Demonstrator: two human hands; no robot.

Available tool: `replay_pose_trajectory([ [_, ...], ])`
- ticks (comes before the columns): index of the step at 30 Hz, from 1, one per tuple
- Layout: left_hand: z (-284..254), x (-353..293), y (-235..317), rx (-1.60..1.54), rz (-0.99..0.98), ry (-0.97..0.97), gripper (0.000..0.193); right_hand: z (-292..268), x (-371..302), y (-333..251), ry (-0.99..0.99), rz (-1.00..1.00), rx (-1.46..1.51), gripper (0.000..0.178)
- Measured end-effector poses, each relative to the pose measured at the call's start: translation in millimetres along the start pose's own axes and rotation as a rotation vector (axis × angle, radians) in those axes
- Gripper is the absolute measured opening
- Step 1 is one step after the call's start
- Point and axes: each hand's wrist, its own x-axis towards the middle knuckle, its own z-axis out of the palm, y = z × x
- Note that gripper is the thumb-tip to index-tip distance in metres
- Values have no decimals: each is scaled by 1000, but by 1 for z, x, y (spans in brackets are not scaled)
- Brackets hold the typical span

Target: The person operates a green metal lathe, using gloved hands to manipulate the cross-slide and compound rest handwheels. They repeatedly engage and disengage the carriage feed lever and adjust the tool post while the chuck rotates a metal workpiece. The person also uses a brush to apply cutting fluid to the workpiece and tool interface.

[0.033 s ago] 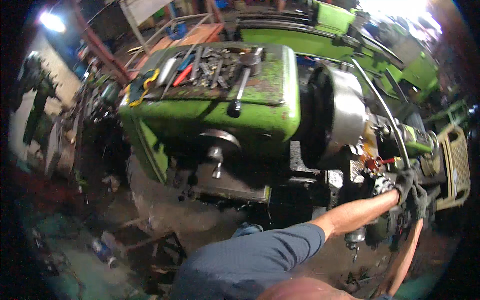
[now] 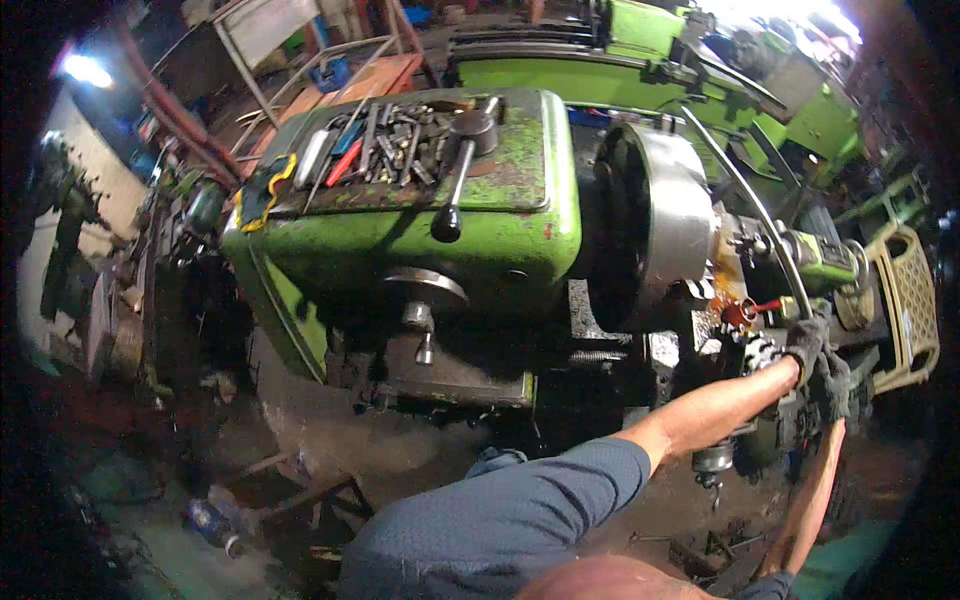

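Note:
A long metal bar [image 2: 748,195] slants from beside the lathe chuck down to my hands at the right. My left hand [image 2: 806,347], in a dark glove, is closed around its lower end. Just below, my right hand [image 2: 832,388], gloved too, is closed in line with the bar and appears to grip it; the gloves hide the bar's very end. Left of the bar is the large steel chuck [image 2: 682,205] of a green lathe [image 2: 400,235]. A red-handled part [image 2: 742,312] lies near my left hand, beside the chuck.
Loose metal bits [image 2: 400,145] and a red-handled tool [image 2: 344,162] lie on the lathe's headstock, with a black-knobbed lever [image 2: 455,195] and a yellow-edged glove [image 2: 265,195]. A beige plastic chair [image 2: 908,300] stands at right. Another green machine [image 2: 560,80] is behind. A bottle [image 2: 212,522] lies at lower left.
The whole view has shifted, so the lathe sits slightly further left. Both hands stay together at the bar's lower end, which appears slightly higher and further left in the picture.

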Motion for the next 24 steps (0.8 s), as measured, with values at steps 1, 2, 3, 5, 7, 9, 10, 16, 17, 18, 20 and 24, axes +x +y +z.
replay_pose_trajectory([
  [1,-5,4,11,-1,3,127,25,14,13,10,10,1,-31,37],
  [2,-8,8,15,-7,-43,121,25,24,13,11,35,18,-83,37],
  [3,1,1,11,-18,-120,81,25,21,2,25,110,5,-173,38],
  [5,23,-27,3,55,-67,47,32,-7,-16,81,233,-28,-423,43],
  [7,15,-44,4,183,113,99,38,-9,-11,66,240,-6,-563,43],
  [9,-11,-43,22,195,99,123,35,24,-14,14,258,99,-440,40],
  [10,-21,-58,17,205,57,118,33,49,-39,-3,298,180,-334,39],
  [16,-73,-116,28,299,-188,-8,27,112,-119,17,190,367,-703,53],
  [17,-89,-110,45,328,-181,-22,26,120,-105,-21,288,304,-502,52],
  [18,-105,-108,58,364,-139,-93,26,135,-116,-84,365,269,-296,52],
  [20,-124,-129,74,417,63,-473,22,110,-129,-103,175,416,-171,52],
  [24,-142,-164,216,1213,902,-285,21,78,-117,-131,164,387,-105,46],
])
